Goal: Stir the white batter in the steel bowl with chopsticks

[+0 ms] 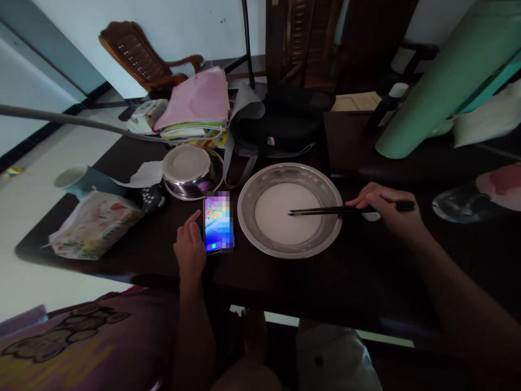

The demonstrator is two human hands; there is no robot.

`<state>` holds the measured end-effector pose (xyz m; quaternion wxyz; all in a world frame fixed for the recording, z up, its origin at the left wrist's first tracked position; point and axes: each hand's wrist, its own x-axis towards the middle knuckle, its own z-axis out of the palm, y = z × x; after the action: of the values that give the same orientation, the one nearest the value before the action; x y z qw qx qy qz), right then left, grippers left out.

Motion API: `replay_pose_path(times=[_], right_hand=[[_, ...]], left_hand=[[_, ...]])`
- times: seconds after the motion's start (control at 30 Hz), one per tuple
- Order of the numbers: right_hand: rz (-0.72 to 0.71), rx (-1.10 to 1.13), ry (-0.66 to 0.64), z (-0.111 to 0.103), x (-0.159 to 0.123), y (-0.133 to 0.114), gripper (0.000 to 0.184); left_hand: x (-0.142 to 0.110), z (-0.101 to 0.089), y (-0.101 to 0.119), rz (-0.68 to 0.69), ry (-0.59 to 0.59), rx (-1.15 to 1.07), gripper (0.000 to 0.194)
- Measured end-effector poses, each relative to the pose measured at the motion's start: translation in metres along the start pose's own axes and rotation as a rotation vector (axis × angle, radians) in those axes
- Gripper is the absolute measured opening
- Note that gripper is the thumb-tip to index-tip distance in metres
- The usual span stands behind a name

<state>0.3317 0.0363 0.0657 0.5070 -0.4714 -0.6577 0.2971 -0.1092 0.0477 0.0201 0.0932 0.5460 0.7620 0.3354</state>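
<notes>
At the far left of the dark tabletop (277, 279), a blue-grey mug (82, 182) stands behind a soft tissue pack (97, 225) with a flower print. Right of these sits a dark game controller (152, 199) with pale buttons; a white sheet (146, 175) lies just behind it. Next, a shiny metal bowl (189, 165) rests upside down, a pink flat item (199, 103) on the pile behind it.

The left hand (190, 244) is at the left edge of a phone (216, 225) with a lit screen, partly pixelated. Its fingers are released and loosely bent, grasping nothing; contact with the phone cannot be confirmed. A black bag (280, 122) lies farther back.

Just right of the phone, a wide metal basin (247, 209) stands upright on the tabletop, containing white liquid (285, 228). Dark chopsticks (319, 209) cross above the basin's right rim, tips at the middle of the liquid; their depth cannot be determined. The fingers of the right hand (393, 214), positioned right of the basin, are closed round the chopsticks.

Behind that hand, a green cylinder (443, 87) leans at a tilt. A transparent item (456, 207) occupies the far right.
</notes>
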Motion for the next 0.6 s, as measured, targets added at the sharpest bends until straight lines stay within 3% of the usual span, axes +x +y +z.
replay_pose_path(times=[0.2,0.37,0.5,0.6], right_hand=[[-0.023,0.008,-0.104,0.0004,-0.0014,-0.0036,0.037],[0.012,-0.038,0.023,-0.0012,0.0004,-0.0018,0.035],[-0.015,-0.001,-0.05,-0.0009,-0.0005,-0.0045,0.036],[-0.025,-0.019,-0.054,-0.0019,-0.0004,-0.0054,0.034]], left_hand=[[-0.0026,-0.0002,-0.0007,-0.01,-0.033,0.099,0.053],[-0.0049,0.0013,-0.0022,0.023,0.032,0.049,0.058],[-0.0051,0.0024,-0.0023,0.026,0.017,0.069,0.055],[-0.005,0.003,-0.0027,0.085,0.084,0.021,0.054]])
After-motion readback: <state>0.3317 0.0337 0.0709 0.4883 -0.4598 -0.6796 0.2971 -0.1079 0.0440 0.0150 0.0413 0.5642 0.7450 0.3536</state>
